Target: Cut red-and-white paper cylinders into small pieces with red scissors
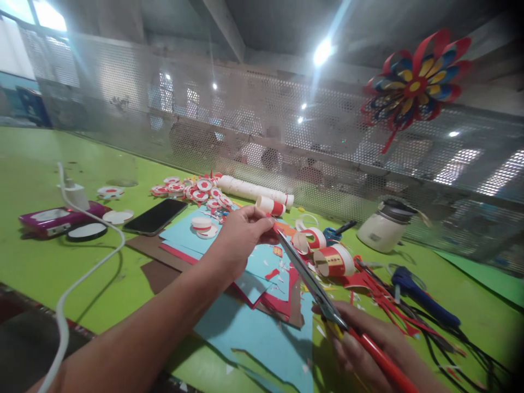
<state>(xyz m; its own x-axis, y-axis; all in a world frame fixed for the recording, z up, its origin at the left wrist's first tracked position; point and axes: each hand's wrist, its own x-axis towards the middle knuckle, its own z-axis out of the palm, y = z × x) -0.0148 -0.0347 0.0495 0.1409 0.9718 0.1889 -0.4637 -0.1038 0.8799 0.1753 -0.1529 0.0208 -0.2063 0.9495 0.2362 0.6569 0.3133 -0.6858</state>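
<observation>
My left hand [241, 237] reaches over a stack of light blue paper [257, 275]. Its thumb and fingers pinch a small red paper piece [273, 216], mostly hidden by the fingertips. In my right hand [360, 344], lower right, is a pair of scissors [305, 275] with long metal blades and a red handle. The blade tips touch or nearly touch the red piece; the view does not show which. Beneath lie red paper scraps [272, 274]. A round white paper piece with a red band [203, 226] rests left of my left wrist.
Red-and-white paper discs [200, 191] pile up by a long white roll [254, 189]. Cut paper cups [335, 261], a blue glue gun [426, 297] and a white pot [382, 225] stand right. A phone [156, 215] and white cable [85, 275] lie left; a perforated screen [262, 131] runs behind.
</observation>
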